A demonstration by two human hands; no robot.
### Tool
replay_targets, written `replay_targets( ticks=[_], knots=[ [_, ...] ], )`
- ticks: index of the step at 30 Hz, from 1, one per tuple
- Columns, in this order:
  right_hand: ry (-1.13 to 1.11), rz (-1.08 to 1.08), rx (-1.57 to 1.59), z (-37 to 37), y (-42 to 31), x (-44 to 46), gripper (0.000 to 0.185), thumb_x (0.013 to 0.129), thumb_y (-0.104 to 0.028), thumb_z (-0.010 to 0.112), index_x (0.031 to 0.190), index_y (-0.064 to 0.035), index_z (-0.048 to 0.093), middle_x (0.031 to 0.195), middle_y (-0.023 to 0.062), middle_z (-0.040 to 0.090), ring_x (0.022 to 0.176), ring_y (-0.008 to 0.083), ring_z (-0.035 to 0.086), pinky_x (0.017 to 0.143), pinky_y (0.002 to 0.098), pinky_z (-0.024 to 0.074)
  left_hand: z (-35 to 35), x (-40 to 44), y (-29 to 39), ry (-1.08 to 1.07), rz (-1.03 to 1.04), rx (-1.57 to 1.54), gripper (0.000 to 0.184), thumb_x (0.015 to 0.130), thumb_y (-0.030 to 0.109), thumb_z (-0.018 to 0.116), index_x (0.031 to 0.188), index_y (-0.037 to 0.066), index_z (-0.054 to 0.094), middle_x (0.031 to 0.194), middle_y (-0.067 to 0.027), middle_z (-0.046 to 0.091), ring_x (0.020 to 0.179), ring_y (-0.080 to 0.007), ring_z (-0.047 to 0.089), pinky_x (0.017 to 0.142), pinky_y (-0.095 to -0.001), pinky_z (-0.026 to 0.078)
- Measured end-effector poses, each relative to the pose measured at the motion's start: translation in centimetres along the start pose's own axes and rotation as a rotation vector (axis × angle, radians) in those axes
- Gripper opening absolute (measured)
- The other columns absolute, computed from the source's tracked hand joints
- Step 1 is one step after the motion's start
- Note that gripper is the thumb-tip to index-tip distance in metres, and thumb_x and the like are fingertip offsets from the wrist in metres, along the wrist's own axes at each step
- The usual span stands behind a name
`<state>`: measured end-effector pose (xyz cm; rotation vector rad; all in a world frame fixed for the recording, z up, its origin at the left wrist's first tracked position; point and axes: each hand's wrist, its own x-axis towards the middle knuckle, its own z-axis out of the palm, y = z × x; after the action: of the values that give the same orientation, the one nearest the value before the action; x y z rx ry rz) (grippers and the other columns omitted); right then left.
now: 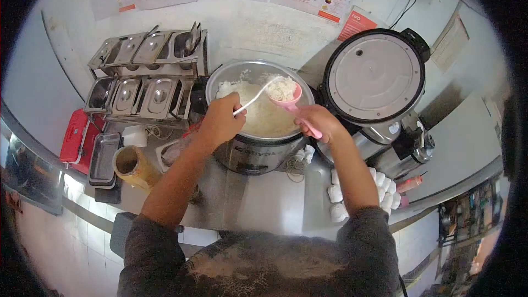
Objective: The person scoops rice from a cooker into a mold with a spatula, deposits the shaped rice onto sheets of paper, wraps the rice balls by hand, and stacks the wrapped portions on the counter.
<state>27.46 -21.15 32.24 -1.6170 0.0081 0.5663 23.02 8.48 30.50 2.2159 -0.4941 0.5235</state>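
A large rice cooker (248,154) stands in front of me with its pot uncovered, and cooked rice (266,118) lies inside. My right hand (319,122) is closed around the handle of a pink ladle (297,98), held above the pot. A mound of rice (282,89) fills the ladle's bowl. My left hand (223,116) grips a thin, pale spoon (254,99) by its handle. The spoon's far end reaches the rice in the ladle, where its tip is hard to make out.
Steel food pans (159,96) with lids stand in a two-tier rack at left. A second rice cooker's lid (375,76) rises at right. Nearby are white wrapped bundles (338,203), a tan cylindrical container (135,168) and a red box (75,135).
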Motion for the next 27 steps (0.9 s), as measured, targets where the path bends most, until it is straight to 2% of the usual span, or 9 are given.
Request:
replay_targets(
  ticks=[3, 8, 15, 17, 18, 20, 24, 26, 27],
  knots=[
    [0.034, -0.007, 0.014, 0.5, 0.6, -0.7, 0.017, 0.097, -0.012, 0.053, 0.111, -0.0018, 0.055, 0.075, 0.0043, 0.059, 0.052, 0.0116, 0.053, 0.042, 0.0256, 0.0441, 0.4, 1.1, 1.4, -0.002, -0.163, -0.262, 0.023, 0.08, 0.005, 0.064, 0.102, 0.001, 0.059, 0.073, -0.0205, 0.066, 0.075, -0.0407, 0.066, 0.069, -0.0452, 0.051],
    [-0.024, -0.079, 0.066, 0.6, 1.7, -1.5, 0.02, 0.095, -0.009, 0.051, 0.113, 0.0001, 0.056, 0.075, 0.0039, 0.059, 0.054, 0.0125, 0.054, 0.043, 0.027, 0.0446, 2.2, 1.1, 2.6, -0.124, 0.093, 0.303, 0.051, 0.085, 0.002, 0.053, 0.136, 0.004, 0.051, 0.09, -0.0257, 0.069, 0.087, -0.0419, 0.068, 0.078, -0.0461, 0.051],
    [0.041, -0.129, 0.066, 0.4, 2.3, -2.2, 0.021, 0.098, -0.024, 0.058, 0.097, -0.0035, 0.06, 0.072, 0.0024, 0.059, 0.048, 0.0115, 0.052, 0.04, 0.0255, 0.0423, 3.3, 1.2, 3.9, 0.08, 0.007, -0.044, 0.028, 0.095, 0.011, 0.053, 0.118, 0.001, 0.064, 0.088, -0.0224, 0.069, 0.083, -0.0334, 0.069, 0.072, -0.0409, 0.051],
    [0.043, -0.142, 0.035, 0.2, 2.1, -3.5, 0.023, 0.098, -0.025, 0.057, 0.097, -0.0023, 0.06, 0.072, 0.0034, 0.059, 0.049, 0.0123, 0.054, 0.041, 0.0262, 0.0436, 2.6, 1.3, 4.8, 0.031, -0.296, -0.157, 0.026, 0.097, 0.018, 0.055, 0.107, -0.002, 0.067, 0.083, -0.018, 0.07, 0.079, -0.0241, 0.07, 0.067, -0.0356, 0.051],
    [0.052, -0.149, 0.002, 0.1, 2.1, -3.9, 0.024, 0.099, -0.025, 0.057, 0.097, -0.001, 0.06, 0.072, 0.0044, 0.06, 0.049, 0.0131, 0.055, 0.042, 0.027, 0.0449, 2.6, 1.3, 4.5, 0.035, -0.291, -0.147, 0.026, 0.097, 0.018, 0.055, 0.107, -0.002, 0.067, 0.083, -0.018, 0.07, 0.079, -0.0241, 0.07, 0.067, -0.0356, 0.051],
    [0.054, -0.156, -0.029, -0.5, 2.6, -4.6, 0.023, 0.099, -0.021, 0.055, 0.103, 0.0006, 0.06, 0.072, 0.0051, 0.059, 0.051, 0.0149, 0.057, 0.043, 0.0289, 0.0467, 3.1, 0.8, 3.7, -0.247, -0.395, -0.263, 0.027, 0.097, 0.019, 0.056, 0.106, -0.005, 0.065, 0.081, -0.0145, 0.069, 0.08, -0.0172, 0.068, 0.066, -0.0315, 0.05],
    [0.051, -0.167, -0.114, -1.2, 3.4, -5.5, 0.022, 0.099, -0.017, 0.053, 0.109, 0.001, 0.061, 0.071, 0.0055, 0.057, 0.052, 0.0168, 0.059, 0.045, 0.0318, 0.0492, 3.8, 0.3, 5.1, -0.308, -0.575, -0.28, 0.028, 0.097, 0.018, 0.055, 0.109, -0.005, 0.063, 0.083, -0.0148, 0.068, 0.083, -0.0192, 0.066, 0.07, -0.0326, 0.05],
    [0.071, -0.208, -0.161, -1.5, 3.9, -5.0, 0.022, 0.099, -0.017, 0.054, 0.109, 0.0006, 0.061, 0.07, 0.0054, 0.057, 0.052, 0.0167, 0.059, 0.045, 0.0317, 0.0491, 6.2, -0.2, 1.9, 0.2, 0.027, 0.099, 0.027, 0.096, 0.014, 0.052, 0.115, -0.003, 0.061, 0.088, -0.0196, 0.068, 0.084, -0.0278, 0.067, 0.075, -0.0386, 0.052],
    [0.093, -0.25, -0.213, -1.6, 4.3, -4.7, 0.021, 0.099, -0.016, 0.054, 0.109, 0.0001, 0.061, 0.069, 0.0053, 0.057, 0.051, 0.0165, 0.059, 0.045, 0.0317, 0.049, 5.9, -0.3, 3.3, 0.192, 0.027, 0.099, 0.027, 0.096, 0.014, 0.052, 0.115, -0.003, 0.061, 0.088, -0.0196, 0.068, 0.084, -0.0278, 0.067, 0.075, -0.0386, 0.052]
  ],
)
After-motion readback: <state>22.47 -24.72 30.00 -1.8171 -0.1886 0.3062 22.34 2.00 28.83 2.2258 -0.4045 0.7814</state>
